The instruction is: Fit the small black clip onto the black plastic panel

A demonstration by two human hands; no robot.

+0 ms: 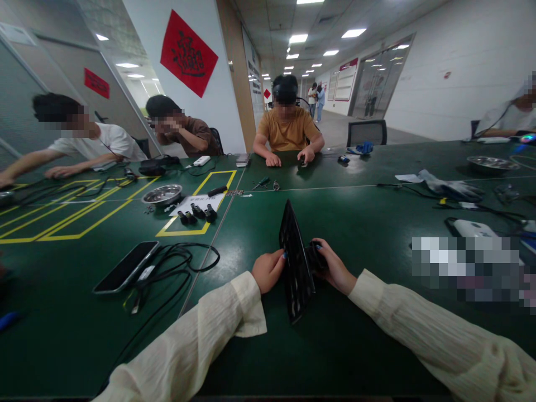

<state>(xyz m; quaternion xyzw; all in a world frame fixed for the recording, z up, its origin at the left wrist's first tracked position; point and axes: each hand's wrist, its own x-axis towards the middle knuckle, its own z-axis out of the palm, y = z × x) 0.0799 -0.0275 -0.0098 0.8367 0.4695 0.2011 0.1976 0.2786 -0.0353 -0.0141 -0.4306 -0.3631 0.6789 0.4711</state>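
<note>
"Panel [296, 262], black and thin — held where?"

"Between left hand [268, 272] and right hand [338, 269], stood steeply on edge over the green table [360, 223]. Touching it at the lower corner or not? Cannot tell."

"Gripped how?"

"On the left, fingers pinching the edge, thumb seemingly against the visible face. On the right, fingers curled around a black fitting [314, 258], probably as the handiest hold on that side. Upright, perhaps, for reach to both faces at once."

"And phone [128, 268] beside the looped cable [184, 257]?"

"Off to the left, likely for elbow room. Black cylinders [210, 214] clustered at the paper [190, 202] inside yellow tape, near a metal bowl [181, 192] — presumably for keeping small parts together."

"Anything hard to make out?"

"Plenty. Panel seen nearly edge-on, so no telling screen from plain cover. Fitting half buried in the right hand, join hidden. Most left fingertips out of sight. At far right, things under a pixelated patch [464, 262], impossible to identify; bowl contents too small to name."
</note>
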